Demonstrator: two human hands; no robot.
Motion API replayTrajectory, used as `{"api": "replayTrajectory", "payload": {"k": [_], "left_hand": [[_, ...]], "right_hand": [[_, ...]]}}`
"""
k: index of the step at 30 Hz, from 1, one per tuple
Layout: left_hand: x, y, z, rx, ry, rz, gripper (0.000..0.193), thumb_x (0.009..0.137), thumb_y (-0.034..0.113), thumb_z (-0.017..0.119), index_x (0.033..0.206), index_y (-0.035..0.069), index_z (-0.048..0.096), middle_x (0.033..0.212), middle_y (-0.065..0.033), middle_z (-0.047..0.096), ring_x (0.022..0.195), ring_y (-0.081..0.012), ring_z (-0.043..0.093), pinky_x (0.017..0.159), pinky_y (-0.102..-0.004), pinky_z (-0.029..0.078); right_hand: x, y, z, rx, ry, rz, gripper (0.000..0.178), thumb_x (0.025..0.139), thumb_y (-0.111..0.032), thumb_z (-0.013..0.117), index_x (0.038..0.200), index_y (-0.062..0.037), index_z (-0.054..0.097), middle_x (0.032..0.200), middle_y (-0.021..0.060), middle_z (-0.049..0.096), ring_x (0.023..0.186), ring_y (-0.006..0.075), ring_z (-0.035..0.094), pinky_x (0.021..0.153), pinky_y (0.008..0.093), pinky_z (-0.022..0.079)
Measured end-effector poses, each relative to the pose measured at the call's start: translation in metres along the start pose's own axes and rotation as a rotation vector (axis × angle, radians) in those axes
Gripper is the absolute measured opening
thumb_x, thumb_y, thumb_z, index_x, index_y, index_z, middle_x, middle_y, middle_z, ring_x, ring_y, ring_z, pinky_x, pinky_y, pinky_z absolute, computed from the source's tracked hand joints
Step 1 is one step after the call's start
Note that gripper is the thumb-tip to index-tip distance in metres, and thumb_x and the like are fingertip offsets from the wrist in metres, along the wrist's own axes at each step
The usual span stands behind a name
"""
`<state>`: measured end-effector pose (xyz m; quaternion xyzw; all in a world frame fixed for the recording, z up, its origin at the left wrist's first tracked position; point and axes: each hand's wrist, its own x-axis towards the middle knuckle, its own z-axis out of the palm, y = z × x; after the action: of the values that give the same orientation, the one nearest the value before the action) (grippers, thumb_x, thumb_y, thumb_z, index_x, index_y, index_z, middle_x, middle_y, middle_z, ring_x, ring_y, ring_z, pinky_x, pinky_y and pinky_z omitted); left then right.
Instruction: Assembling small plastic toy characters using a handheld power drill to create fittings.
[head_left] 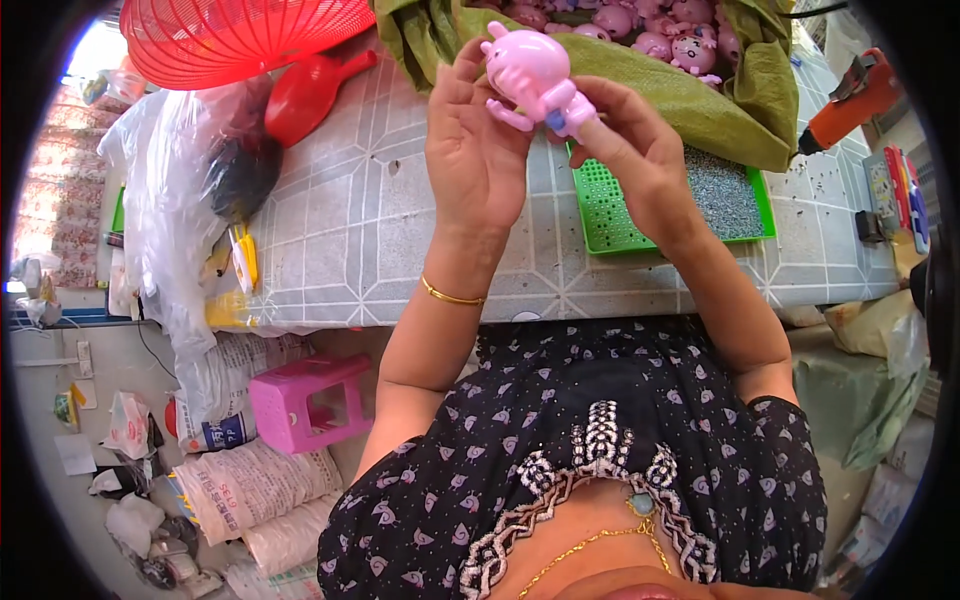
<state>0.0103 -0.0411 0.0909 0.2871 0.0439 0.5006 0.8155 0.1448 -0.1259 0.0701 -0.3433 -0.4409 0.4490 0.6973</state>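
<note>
Above the table, a glossy pink plastic toy figure with a rounded head and a small blue-violet part is held tilted between my hands. My left hand, palm toward me, has its fingers bent behind the toy's head; part of them is hidden by it. My right hand grips the toy's lower end between thumb and fingers. Beyond them lies an open olive-green woven sack full of similar pink toys. Under my right hand is a green perforated tray holding many small greyish metal pieces.
A red mesh basket and a red scoop are at the far left, near clear plastic bags and a yellow-handled tool. An orange power screwdriver is at right. A pink stool and woven sacks stand below.
</note>
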Motion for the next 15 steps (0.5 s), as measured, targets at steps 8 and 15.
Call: {"api": "replayTrajectory", "payload": {"k": [8,15], "left_hand": [[0.005,0.004,0.007,0.237,0.091,-0.017,0.048,0.102,0.042,0.048,0.132,0.004,0.053,0.125,-0.0191,0.063,0.112,-0.0304,0.064,0.097,-0.0424,0.052],[-0.003,0.003,0.016,0.418,-0.005,0.043,0.05,0.103,0.046,0.046,0.134,0.007,0.051,0.116,-0.0161,0.066,0.097,-0.0259,0.068,0.081,-0.0386,0.057]], "right_hand": [[0.0,-0.008,-0.004,0.468,-0.169,0.244,0.043,0.099,-0.021,0.059,0.135,0.0022,0.052,0.114,0.01,0.066,0.097,0.0175,0.066,0.079,0.0285,0.052],[0.003,-0.002,0.002,0.09,-0.146,0.077,0.042,0.098,-0.019,0.063,0.132,0.0028,0.055,0.106,0.0077,0.067,0.09,0.0143,0.065,0.076,0.0261,0.052]]}}
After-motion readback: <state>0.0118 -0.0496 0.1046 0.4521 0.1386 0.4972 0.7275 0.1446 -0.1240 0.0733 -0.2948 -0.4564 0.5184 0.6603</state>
